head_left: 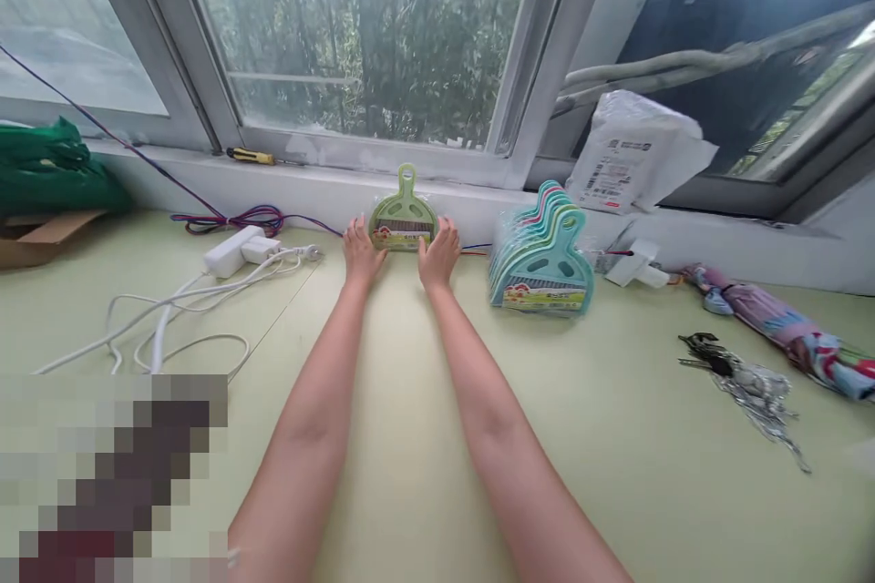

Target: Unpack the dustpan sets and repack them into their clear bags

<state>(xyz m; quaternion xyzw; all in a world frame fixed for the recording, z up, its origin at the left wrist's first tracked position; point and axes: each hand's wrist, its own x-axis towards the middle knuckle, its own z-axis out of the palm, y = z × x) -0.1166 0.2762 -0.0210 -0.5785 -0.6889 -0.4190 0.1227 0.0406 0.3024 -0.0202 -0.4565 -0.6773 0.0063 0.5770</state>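
A green mini dustpan [406, 205] with a brush and a printed label stands upright against the wall below the window. My left hand [362, 250] grips its left edge, fingers behind and thumb toward the front. On the opposite edge, my right hand [441, 252] holds it in the same way, thumb near the label. To the right stands a row of several similar dustpans [543, 269], nested together in plastic wrap, with a blue one in front and green and pink edges behind.
A white power strip [233, 251] with tangled cords lies left, by a coiled wire [263, 220]. A yellow utility knife [250, 156] rests on the sill. Rightward are a white package [633, 155], a plug adapter [635, 264], a folded umbrella [786, 323] and keys [742, 383]. A green bag [55, 168] sits far left.
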